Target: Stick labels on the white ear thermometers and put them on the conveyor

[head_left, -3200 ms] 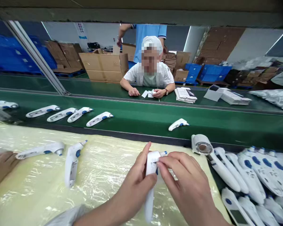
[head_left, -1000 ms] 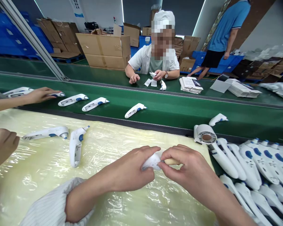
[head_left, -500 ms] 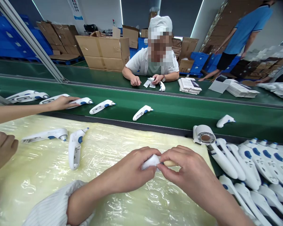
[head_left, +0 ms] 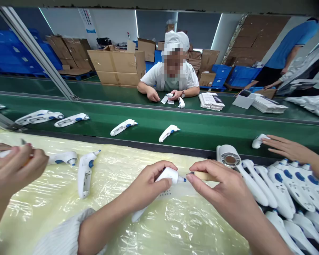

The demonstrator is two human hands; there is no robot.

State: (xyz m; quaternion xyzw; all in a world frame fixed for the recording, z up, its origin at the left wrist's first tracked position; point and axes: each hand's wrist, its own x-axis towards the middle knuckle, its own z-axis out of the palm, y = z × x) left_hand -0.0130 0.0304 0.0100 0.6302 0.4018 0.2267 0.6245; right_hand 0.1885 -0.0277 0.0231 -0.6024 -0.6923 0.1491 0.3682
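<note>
My left hand [head_left: 151, 186] is closed around a white ear thermometer [head_left: 170, 174], whose blue-tipped probe points right. Its lower body shows below my wrist. Between the thumb and fingers of my right hand [head_left: 224, 189] is a small wooden-handled tool [head_left: 204, 176]. The tool's short dark tip sits just right of the probe, with a small gap. Both hands are above a plastic-wrapped yellowish sheet [head_left: 117, 212]. On that sheet, left of my hands, lie a thermometer with an open handle [head_left: 84, 173] and another thermometer [head_left: 65, 157] partly hidden by a co-worker's hand [head_left: 18, 170].
Several thermometers lie along the green belt [head_left: 143, 115]. At right are rows of thermometers [head_left: 284, 184] and a round-headed white device [head_left: 228, 157]. Another person's hand [head_left: 289, 150] reaches to a thermometer [head_left: 258, 141] on the belt. A worker in white [head_left: 172, 78] sits opposite.
My right hand and the tool have drawn right, away from the probe, which now shows. The left co-worker's arm has left the belt. A hand has appeared at right, touching a thermometer.
</note>
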